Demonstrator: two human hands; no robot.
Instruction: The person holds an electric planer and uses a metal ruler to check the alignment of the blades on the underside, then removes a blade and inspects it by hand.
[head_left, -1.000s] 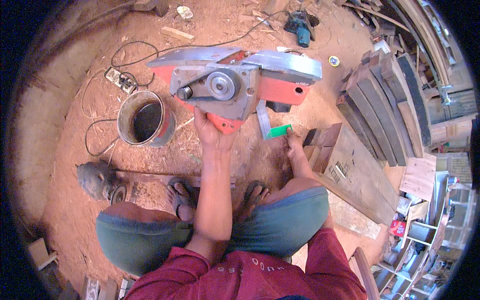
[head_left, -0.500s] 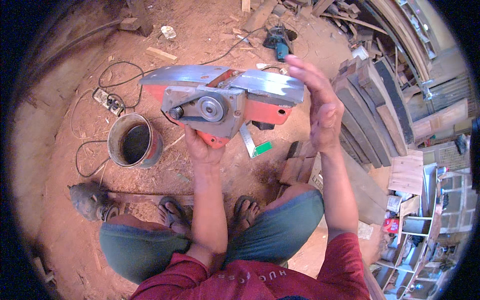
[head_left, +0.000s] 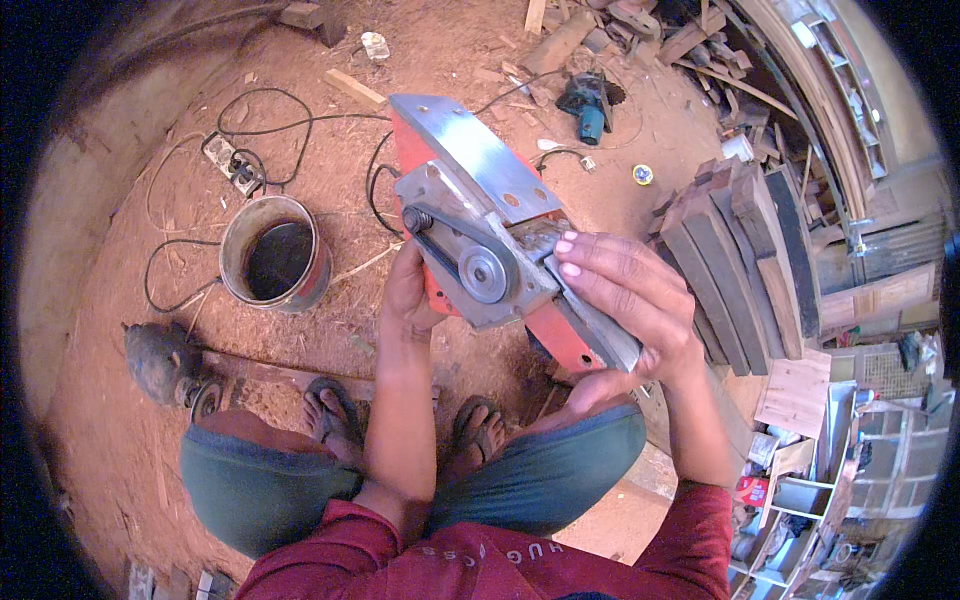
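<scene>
An orange electric planer (head_left: pixel 470 210) is held upside down over my knees, its shiny metal sole facing up. Its side cover is off, so a black drive belt (head_left: pixel 437 245) and a round metal pulley (head_left: pixel 484 272) show. My left hand (head_left: pixel 404 288) is closed round the body from below; part of its fingers is hidden behind the planer. My right hand (head_left: pixel 640 310) grips the lower right end, fingertips lying on the sole plate beside the blade slot and thumb under the edge.
A bucket of dark liquid (head_left: pixel 275 255) stands left, near a power strip (head_left: pixel 230 163) with looping cords. An angle grinder (head_left: pixel 165 365) lies by my left knee. Farther off are a circular saw (head_left: pixel 590 105), a tape roll (head_left: pixel 642 175) and stacked timber (head_left: pixel 740 260).
The planer has turned clockwise, its right end dropping toward me. My right hand has come from beside it onto that end. The square on the floor is now hidden.
</scene>
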